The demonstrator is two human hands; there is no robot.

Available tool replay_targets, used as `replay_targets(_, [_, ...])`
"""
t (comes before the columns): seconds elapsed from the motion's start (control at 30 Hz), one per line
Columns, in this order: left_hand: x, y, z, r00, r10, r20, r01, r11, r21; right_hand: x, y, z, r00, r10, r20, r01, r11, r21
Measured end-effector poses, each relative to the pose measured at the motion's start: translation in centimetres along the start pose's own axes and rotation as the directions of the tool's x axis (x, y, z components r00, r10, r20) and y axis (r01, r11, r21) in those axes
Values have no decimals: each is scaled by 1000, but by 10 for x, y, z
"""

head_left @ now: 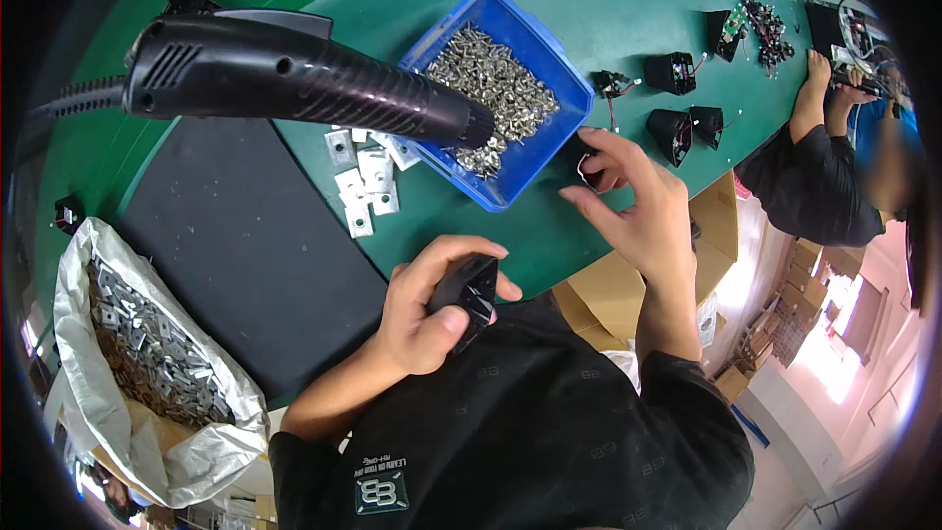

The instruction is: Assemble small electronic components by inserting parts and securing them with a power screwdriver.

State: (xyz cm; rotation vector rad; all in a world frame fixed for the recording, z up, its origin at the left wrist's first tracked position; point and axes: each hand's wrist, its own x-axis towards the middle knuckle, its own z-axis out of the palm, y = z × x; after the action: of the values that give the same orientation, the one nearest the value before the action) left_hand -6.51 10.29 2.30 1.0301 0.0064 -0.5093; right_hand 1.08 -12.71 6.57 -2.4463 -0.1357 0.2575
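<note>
My left hand is closed around a glossy black plastic housing, held in front of my chest. Some of the housing is hidden by the fingers. To the right of the blue bin, my right hand is at a dark part with a thin wire. Its thumb and index finger are apart on either side of that part; whether they touch it is unclear. Small silver screws fill much of the bin. Above it juts the nozzle of a black hand-held tool.
Several silver clip plates lie left of the bin, beside a black mat. A white sack at left holds many metal clips. Black wired housings stand at right. Past them sits another person. Cardboard boxes are below the table edge.
</note>
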Motion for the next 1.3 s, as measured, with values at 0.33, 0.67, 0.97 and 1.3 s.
replay_targets(0.33, [-2, 0, -19, 1000, -6, -4, 3, 858, -514, 49, 9, -12, 943, -289, -167, 179, 860, -477])
replay_targets(0.67, [3, -3, -24, 998, 45, 46, 2, 693, -721, 64, 18, -14, 984, -155, -84, 91, 856, -508])
replay_targets(0.97, [1, -3, -20, 999, -34, 35, 49, 731, -680, 62, 24, -17, 987, -149, -61, 102, 872, -479])
replay_targets(1.3, [1, -2, -23, 998, -23, 56, 52, 787, -615, 50, 4, -26, 952, -174, -252, 57, 909, -412])
